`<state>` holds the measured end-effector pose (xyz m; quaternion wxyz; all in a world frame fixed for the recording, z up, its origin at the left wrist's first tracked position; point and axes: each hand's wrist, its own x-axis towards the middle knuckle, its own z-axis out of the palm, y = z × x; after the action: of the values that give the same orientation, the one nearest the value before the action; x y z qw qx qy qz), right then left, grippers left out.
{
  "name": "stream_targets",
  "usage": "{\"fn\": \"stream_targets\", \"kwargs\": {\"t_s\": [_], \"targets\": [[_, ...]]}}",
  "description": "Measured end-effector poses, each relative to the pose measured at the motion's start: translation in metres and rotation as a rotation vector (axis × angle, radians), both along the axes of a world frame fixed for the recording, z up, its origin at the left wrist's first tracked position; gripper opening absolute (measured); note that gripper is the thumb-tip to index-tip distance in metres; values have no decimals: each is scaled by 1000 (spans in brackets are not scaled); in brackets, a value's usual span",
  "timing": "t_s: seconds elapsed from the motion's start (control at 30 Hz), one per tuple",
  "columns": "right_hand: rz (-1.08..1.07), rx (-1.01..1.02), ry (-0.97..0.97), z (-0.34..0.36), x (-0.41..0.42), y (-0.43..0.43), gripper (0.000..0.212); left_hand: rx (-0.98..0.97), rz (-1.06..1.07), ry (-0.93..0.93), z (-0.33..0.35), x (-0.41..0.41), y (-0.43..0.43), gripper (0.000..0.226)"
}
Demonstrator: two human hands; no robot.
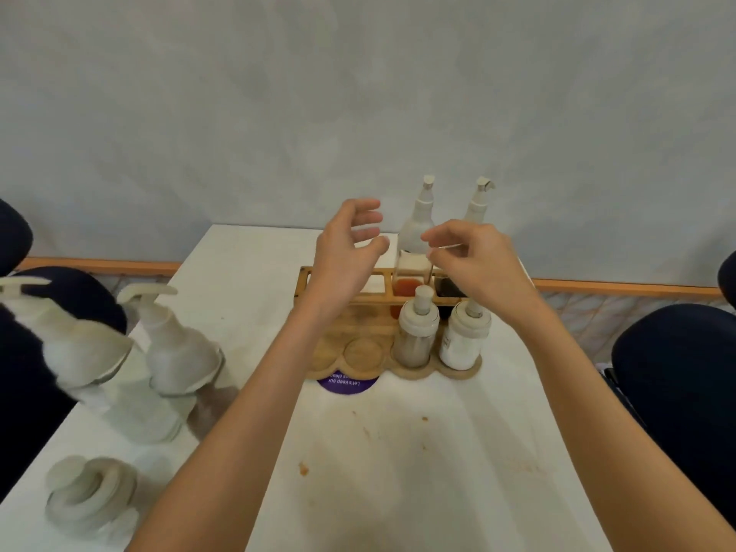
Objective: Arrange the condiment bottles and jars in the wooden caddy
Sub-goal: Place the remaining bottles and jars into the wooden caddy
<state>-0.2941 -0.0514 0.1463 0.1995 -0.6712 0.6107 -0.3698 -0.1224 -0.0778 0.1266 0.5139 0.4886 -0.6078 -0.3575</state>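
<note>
The wooden caddy stands mid-table. Its back row holds two white pump bottles: one with red sauce and one with dark sauce. Two lidded jars sit in the front right round recesses, and the front left recesses are bare. My left hand hovers open above the caddy's left side. My right hand is at the red-sauce bottle's shoulder with thumb and forefinger pinched close. Whether they grip anything is unclear.
Two more pump bottles, blurred, stand at the table's left edge, with a lidded jar nearer me. A purple sticker lies under the caddy's front. Dark chairs flank the stained white table.
</note>
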Motion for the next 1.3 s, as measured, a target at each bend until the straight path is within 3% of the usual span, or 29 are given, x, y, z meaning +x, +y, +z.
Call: {"fn": "stream_targets", "kwargs": {"t_s": [0.27, 0.47, 0.57, 0.8, 0.9, 1.13, 1.3], "targets": [[133, -8, -71, -10, 61, 72, 14, 78, -122, 76, -27, 42, 115, 38], [244, 28, -42, -41, 117, 113, 15, 200, -35, 5, -64, 103, 179, 29], [301, 113, -27, -61, 147, 131, 16, 199, 47, 8, -73, 134, 210, 31], [444, 296, -3, -106, 210, 163, 22, -102, 453, 45, -81, 203, 261, 34], [459, 363, -13, -119, 233, 169, 30, -28, 572, 56, -103, 228, 259, 43], [481, 440, -38, -126, 269, 175, 57, 248, 355, 2, -163, 252, 245, 79], [482, 471, -62, -128, 274, 173, 63, 316, 323, 38, -175, 244, 236, 66]]}}
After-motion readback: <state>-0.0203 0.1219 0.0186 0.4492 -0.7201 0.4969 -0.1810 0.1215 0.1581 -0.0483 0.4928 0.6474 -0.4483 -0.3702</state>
